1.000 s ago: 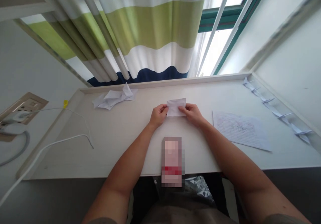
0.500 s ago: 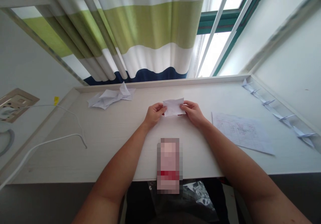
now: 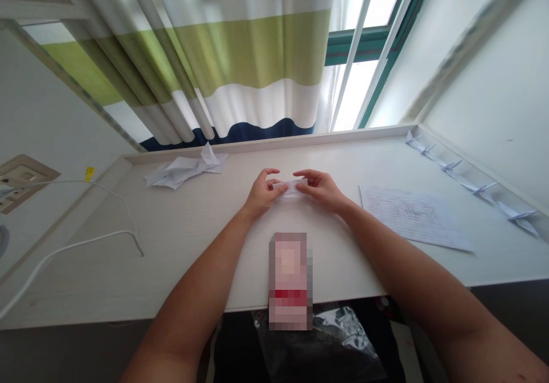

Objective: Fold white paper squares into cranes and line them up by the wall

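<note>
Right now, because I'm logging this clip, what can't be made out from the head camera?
The white paper: the left hand and right hand partly cover it, so its folds are unclear.
The object near the bottom middle: pixelated, so unidentifiable.
The written sheet: writing too small to read.
The wall socket plate: cut off by the left edge.

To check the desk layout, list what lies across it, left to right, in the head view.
Yellow tag, crumpled paper, left hand, folded paper, right hand, lined sheet, paper cranes
</note>
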A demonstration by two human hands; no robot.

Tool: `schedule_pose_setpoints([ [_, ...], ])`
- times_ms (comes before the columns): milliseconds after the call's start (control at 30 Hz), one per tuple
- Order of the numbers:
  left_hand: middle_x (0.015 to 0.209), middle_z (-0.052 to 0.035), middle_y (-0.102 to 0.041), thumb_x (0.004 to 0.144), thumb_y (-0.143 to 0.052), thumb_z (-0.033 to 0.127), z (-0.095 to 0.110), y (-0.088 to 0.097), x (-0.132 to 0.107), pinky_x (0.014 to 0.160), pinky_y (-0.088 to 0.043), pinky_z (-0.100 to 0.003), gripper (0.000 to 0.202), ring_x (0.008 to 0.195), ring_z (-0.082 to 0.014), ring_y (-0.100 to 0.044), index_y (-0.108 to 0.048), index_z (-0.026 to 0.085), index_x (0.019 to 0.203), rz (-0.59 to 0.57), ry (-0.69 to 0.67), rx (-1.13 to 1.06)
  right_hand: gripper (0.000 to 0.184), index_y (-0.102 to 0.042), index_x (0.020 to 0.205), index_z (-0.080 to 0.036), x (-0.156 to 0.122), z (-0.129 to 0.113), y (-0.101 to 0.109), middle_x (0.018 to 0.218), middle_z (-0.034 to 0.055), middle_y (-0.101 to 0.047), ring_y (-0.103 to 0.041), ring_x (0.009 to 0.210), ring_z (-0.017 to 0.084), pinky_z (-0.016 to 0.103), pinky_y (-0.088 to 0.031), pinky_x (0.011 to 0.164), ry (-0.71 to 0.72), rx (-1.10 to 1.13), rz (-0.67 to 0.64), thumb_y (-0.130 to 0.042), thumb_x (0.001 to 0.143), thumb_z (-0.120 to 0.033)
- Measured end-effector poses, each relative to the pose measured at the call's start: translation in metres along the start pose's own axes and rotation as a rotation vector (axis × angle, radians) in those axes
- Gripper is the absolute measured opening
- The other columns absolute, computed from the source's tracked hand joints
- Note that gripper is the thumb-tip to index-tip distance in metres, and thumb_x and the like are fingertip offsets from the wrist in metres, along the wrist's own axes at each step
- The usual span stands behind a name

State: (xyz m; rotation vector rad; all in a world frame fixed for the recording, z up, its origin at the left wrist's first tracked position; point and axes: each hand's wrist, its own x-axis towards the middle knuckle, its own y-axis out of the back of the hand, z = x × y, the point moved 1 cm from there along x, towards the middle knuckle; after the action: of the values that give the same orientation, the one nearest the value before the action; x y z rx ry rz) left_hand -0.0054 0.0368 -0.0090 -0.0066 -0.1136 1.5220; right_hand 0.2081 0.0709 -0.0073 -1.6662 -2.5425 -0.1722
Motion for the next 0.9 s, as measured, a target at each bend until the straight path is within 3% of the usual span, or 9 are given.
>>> schedule_pose_setpoints([
  [67, 0.082, 0.0009, -0.077, 0.07, -0.1, 0.046, 0.0, -0.001, -0.001, 0.064, -0.045, -0.024, 0.065, 0.065, -0.0106, -0.062, -0.067, 0.02, 0.12, -0.023, -0.008, 0.037, 0.044, -0.084, 0.107, -0.021, 0.0, 0.0, -0.001, 0.075, -0.0008, -0.07, -0.057, 0.067, 0.015, 0.031, -0.043, 0.062, -0.001, -0.102, 0.0, -0.089, 0.078, -0.054],
  [167, 0.079, -0.001, -0.076, 0.07, -0.1, 0.05, -0.001, -0.001, -0.001, 0.062, -0.041, -0.024, 0.052, 0.063, -0.0099, -0.057, -0.074, 0.017, 0.102, -0.02, -0.055, 0.074, 0.043, -0.085, 0.094, -0.02, 0.0, -0.001, -0.002, 0.074, 0.0021, -0.073, -0.054, 0.064, 0.015, 0.031, -0.039, 0.06, -0.019, -0.191, 0.023, -0.087, 0.079, -0.06],
  [300, 0.075, -0.0023, -0.075, 0.07, -0.098, 0.051, -0.002, -0.004, 0.001, 0.06, -0.041, -0.026, 0.045, 0.061, -0.0101, -0.055, -0.076, 0.016, 0.086, 0.004, -0.082, 0.092, 0.043, -0.084, 0.085, -0.019, 0.001, -0.004, -0.001, 0.074, 0.0037, -0.075, -0.057, 0.065, 0.015, 0.031, -0.041, 0.061, -0.016, -0.154, 0.027, -0.089, 0.076, -0.061],
  [433, 0.072, -0.0014, -0.074, 0.071, -0.098, 0.05, -0.002, -0.006, 0.002, 0.061, -0.045, -0.027, 0.044, 0.061, -0.0117, -0.061, -0.075, 0.016, 0.087, 0.013, -0.081, 0.079, 0.044, -0.083, 0.084, -0.018, 0.001, -0.002, 0.0, 0.076, 0.0039, -0.076, -0.061, 0.066, 0.016, 0.031, -0.048, 0.062, -0.013, -0.086, 0.029, -0.092, 0.075, -0.061],
  [533, 0.072, -0.0007, -0.076, 0.082, -0.092, 0.05, -0.001, -0.006, 0.0, 0.067, -0.052, -0.028, 0.047, 0.066, -0.0161, -0.073, -0.074, 0.016, 0.109, 0.003, -0.039, 0.036, 0.049, -0.081, 0.097, -0.02, 0.002, 0.004, -0.001, 0.081, 0.0036, -0.077, -0.066, 0.069, 0.017, 0.033, -0.058, 0.065, -0.039, 0.014, 0.077, -0.094, 0.075, -0.062],
  [667, 0.076, 0.0019, -0.078, 0.091, -0.084, 0.041, 0.002, -0.004, -0.003, 0.079, -0.059, -0.031, 0.05, 0.072, -0.0185, -0.081, -0.067, 0.018, 0.132, -0.026, -0.03, -0.002, 0.067, -0.073, 0.139, -0.024, 0.002, 0.006, 0.0, 0.085, 0.002, -0.075, -0.071, 0.074, 0.02, 0.037, -0.066, 0.072, -0.047, 0.074, 0.086, -0.085, 0.087, -0.065],
  [767, 0.076, 0.0029, -0.078, 0.09, -0.084, 0.034, 0.0, -0.004, -0.002, 0.077, -0.06, -0.031, 0.05, 0.066, -0.0173, -0.079, -0.064, 0.018, 0.133, 0.02, -0.031, -0.019, 0.067, -0.069, 0.147, -0.027, -0.001, 0.0, 0.003, 0.109, 0.0075, -0.076, -0.074, 0.087, 0.023, 0.04, -0.066, 0.078, 0.023, 0.001, 0.057, -0.079, 0.092, -0.064],
  [833, 0.078, 0.0013, -0.08, 0.091, -0.083, 0.034, -0.002, -0.004, 0.0, 0.075, -0.06, -0.031, 0.045, 0.065, -0.0169, -0.078, -0.065, 0.018, 0.128, 0.069, -0.027, -0.018, 0.067, -0.07, 0.148, -0.031, -0.004, -0.004, 0.005, 0.134, 0.0104, -0.073, -0.074, 0.104, 0.027, 0.043, -0.065, 0.088, 0.093, -0.125, 0.042, -0.085, 0.088, -0.056],
  [900, 0.078, 0.0006, -0.079, 0.091, -0.083, 0.034, -0.004, -0.004, 0.001, 0.075, -0.059, -0.031, 0.04, 0.065, -0.0165, -0.078, -0.066, 0.017, 0.123, 0.099, -0.026, -0.01, 0.067, -0.072, 0.147, -0.034, -0.006, -0.007, 0.007, 0.146, 0.01, -0.07, -0.071, 0.121, 0.032, 0.047, -0.061, 0.1, 0.157, -0.246, 0.018, -0.089, 0.083, -0.046],
])
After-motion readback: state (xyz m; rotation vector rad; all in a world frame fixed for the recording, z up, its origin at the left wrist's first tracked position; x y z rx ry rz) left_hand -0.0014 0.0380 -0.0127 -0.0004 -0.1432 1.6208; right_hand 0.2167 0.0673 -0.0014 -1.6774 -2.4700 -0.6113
